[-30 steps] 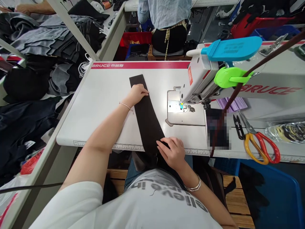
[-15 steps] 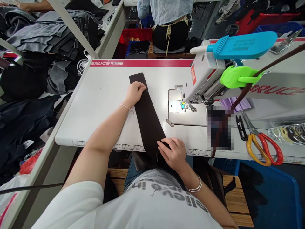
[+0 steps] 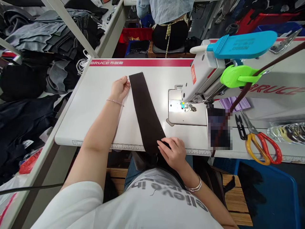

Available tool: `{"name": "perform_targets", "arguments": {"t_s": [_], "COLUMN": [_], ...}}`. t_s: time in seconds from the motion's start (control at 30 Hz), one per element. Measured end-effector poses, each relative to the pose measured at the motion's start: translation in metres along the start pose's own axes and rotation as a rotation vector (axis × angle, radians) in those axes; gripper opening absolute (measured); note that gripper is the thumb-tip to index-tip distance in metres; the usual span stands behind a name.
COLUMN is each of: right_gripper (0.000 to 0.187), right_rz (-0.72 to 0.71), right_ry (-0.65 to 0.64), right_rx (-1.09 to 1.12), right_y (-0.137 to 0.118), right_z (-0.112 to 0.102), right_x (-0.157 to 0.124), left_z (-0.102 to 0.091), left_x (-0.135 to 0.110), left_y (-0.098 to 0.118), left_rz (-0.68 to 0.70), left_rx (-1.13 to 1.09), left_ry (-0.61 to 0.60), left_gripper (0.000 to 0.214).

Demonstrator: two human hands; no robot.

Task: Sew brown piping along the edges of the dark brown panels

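A long strip of dark brown fabric lies lengthwise on the white sewing table and runs over the near edge into my lap. My left hand rests palm down on the tabletop, touching the strip's left edge near its far end and holding nothing. My right hand sits on the strip's near end at the table edge, its fingers gripping the fabric. The sewing machine head stands to the right of the strip, with its needle plate lit.
Red-handled scissors and black thread snips lie at the right. Piles of dark and grey fabric fill the shelf at left. A co-worker's back is beyond the table. A pixelated patch hides part of the right side.
My left hand has slid off the strip, left and forward onto the bare tabletop. My right hand and the strip have stayed in place.
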State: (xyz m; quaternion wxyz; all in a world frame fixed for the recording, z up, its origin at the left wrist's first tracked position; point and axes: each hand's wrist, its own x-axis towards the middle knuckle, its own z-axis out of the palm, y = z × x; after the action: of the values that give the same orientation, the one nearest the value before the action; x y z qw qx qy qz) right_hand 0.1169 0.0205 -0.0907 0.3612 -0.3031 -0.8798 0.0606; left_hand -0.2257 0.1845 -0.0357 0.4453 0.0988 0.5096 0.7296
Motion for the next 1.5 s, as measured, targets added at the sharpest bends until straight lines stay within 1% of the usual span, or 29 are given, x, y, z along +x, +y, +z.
{"name": "perform_targets", "arguments": {"t_s": [0.03,0.1,0.2,0.27,0.33,0.43,0.6,0.67,0.77,0.9,1.07,1.33,1.5], "right_gripper": [0.02,0.02,0.021,0.021,0.022,0.022,0.023,0.023,0.023,0.024,0.025,0.026,0.025], "right_rz": [-0.001,-0.002,-0.004,-0.005,-0.007,-0.007,-0.006,-0.006,-0.007,-0.008,-0.011,-0.009,-0.009], "right_ry": [0.004,0.007,0.008,0.01,0.013,0.01,0.002,-0.003,-0.001,-0.001,0.006,-0.004,-0.004], "right_rx": [0.001,0.003,0.008,0.011,0.014,0.017,0.012,0.012,0.012,0.009,0.005,0.005,-0.01], "right_y": [0.0,0.0,0.0,0.0,0.0,0.0,0.001,0.001,0.001,0.002,0.002,0.002,0.002], "right_z": [0.0,0.0,0.0,0.0,0.0,0.0,0.0,0.0,0.001,0.002,0.002,0.002,0.002], "right_x": [0.0,0.0,0.0,0.0,0.001,0.001,0.001,0.001,0.0,0.0,0.0,-0.001,-0.001], "left_z": [-0.003,-0.008,-0.012,-0.01,-0.003,0.014,0.039,0.045,0.046,0.045,0.046,0.044,0.04], "left_x": [0.002,0.007,0.017,0.024,0.031,0.042,0.052,0.053,0.053,0.05,0.051,0.056,0.066], "left_y": [0.004,0.011,0.015,0.013,0.008,-0.002,-0.017,-0.023,-0.03,-0.036,-0.037,-0.034,-0.023], "left_rz": [-0.004,0.054,0.18,0.266,0.343,0.457,0.589,0.613,0.637,0.671,0.693,0.661,0.624], "left_rx": [-0.029,0.059,0.327,0.509,0.64,0.865,1.167,1.255,1.354,1.429,1.489,1.366,1.204], "left_ry": [0.019,0.039,0.02,-0.011,-0.032,-0.059,-0.109,-0.119,-0.126,-0.144,-0.159,-0.09,-0.013], "left_gripper": [0.025,0.027,0.029,0.027,0.022,0.014,0.012,0.012,0.014,0.016,0.017,0.015,0.019]}}
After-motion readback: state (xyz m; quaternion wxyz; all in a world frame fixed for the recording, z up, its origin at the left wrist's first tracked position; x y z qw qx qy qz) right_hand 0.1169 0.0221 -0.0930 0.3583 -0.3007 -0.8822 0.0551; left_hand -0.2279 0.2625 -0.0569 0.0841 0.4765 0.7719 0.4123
